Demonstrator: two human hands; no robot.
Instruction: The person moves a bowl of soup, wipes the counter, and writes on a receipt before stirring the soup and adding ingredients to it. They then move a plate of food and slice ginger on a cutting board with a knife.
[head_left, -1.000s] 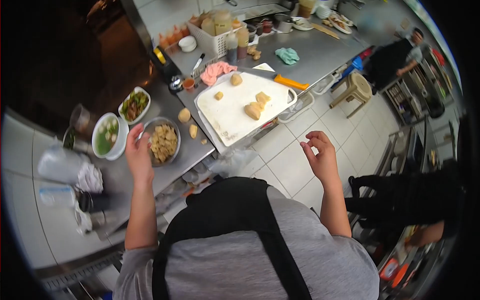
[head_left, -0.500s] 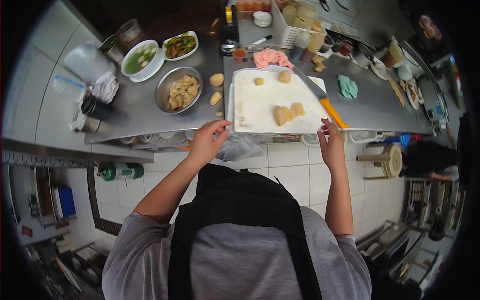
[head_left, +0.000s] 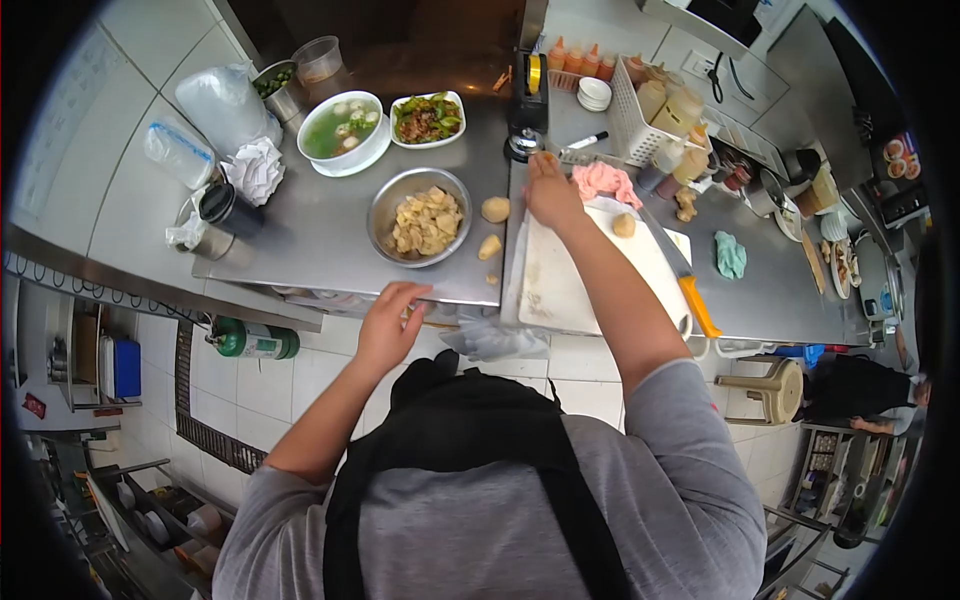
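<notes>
My right hand (head_left: 552, 195) reaches across the white cutting board (head_left: 553, 290) to a small cup of orange sauce (head_left: 544, 159), its fingers closed over the cup and mostly covering it. Fingers loosely bent and apart, my left hand (head_left: 390, 325) is at the counter's front edge with nothing in it. A peeled potato (head_left: 624, 225) sits on the board; my right forearm hides the board's middle. Along the board's right side lies a knife with an orange handle (head_left: 699, 305). Left of the board are a potato (head_left: 495, 209), a smaller piece (head_left: 489, 247) and a steel bowl (head_left: 381, 235) of cut pieces (head_left: 427, 222).
Behind the bowl stand a soup bowl (head_left: 376, 160) and a dish of green vegetables (head_left: 428, 120). A pink cloth (head_left: 604, 181) lies behind the board, a green cloth (head_left: 730, 255) to its right. A white basket (head_left: 632, 125) holds bottles. A person (head_left: 860, 388) is at far right.
My right hand has moved from the board's front right corner up and left to the sauce cup. My left hand stays near the counter edge. The view has shifted, showing more of the back.
</notes>
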